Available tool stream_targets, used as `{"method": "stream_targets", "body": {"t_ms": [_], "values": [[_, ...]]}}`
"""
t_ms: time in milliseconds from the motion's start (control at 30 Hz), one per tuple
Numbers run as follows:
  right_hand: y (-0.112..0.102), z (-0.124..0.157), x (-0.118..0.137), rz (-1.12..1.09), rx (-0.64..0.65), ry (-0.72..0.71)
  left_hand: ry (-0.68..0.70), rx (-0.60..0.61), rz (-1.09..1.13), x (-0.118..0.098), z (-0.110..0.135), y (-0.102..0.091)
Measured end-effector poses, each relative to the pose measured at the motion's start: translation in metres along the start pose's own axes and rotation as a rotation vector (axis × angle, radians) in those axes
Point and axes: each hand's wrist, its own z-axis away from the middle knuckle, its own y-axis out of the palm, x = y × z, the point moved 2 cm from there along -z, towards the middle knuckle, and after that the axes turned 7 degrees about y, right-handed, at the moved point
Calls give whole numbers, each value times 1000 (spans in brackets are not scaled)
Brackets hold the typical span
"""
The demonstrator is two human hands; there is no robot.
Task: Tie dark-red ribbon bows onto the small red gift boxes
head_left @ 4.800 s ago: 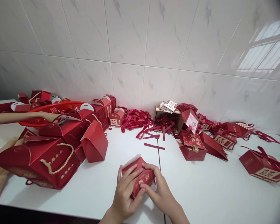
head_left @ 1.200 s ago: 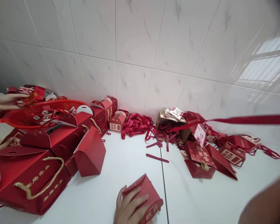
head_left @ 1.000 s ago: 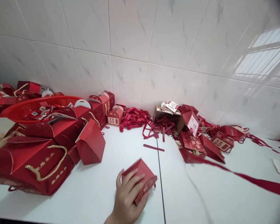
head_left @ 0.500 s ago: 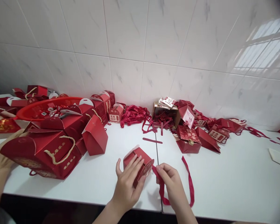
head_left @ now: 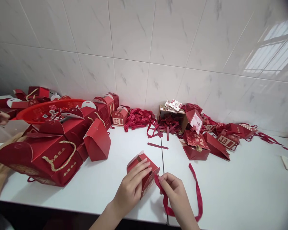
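Note:
A small red gift box (head_left: pixel 147 166) sits tilted on the white table. My left hand (head_left: pixel 132 185) lies over its top and near side, fingers wrapped against it. My right hand (head_left: pixel 173 191) pinches a dark red ribbon (head_left: pixel 198 198) by one end, right at the box's printed end face. From there the ribbon loops down under my right hand and curls up on the tabletop to the right. Whether the ribbon's tip passes into the box cannot be made out.
Larger red boxes with rope handles (head_left: pixel 62 159) crowd the left, beside a red basket (head_left: pixel 26 116). A ribbon pile (head_left: pixel 139 118) and an open carton (head_left: pixel 171 121) stand by the wall. Another person's hand (head_left: pixel 0 118) and arm are at far left.
My right hand has brought the ribbon's end closer against the box. My left hand's fingers have drawn together over the box. The other person's hand at far left has moved.

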Motion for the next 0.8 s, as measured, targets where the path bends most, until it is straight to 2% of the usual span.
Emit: {"method": "stream_targets", "body": {"t_ms": [167, 367, 800], "values": [[0, -1, 0, 9, 17, -8, 49, 49, 15, 4, -7, 0], [0, 2, -8, -10, -13, 3, 9, 104, 82, 5, -13, 4], [-1, 8, -3, -37, -4, -19, -59, 66, 92, 4, -4, 9]]}}
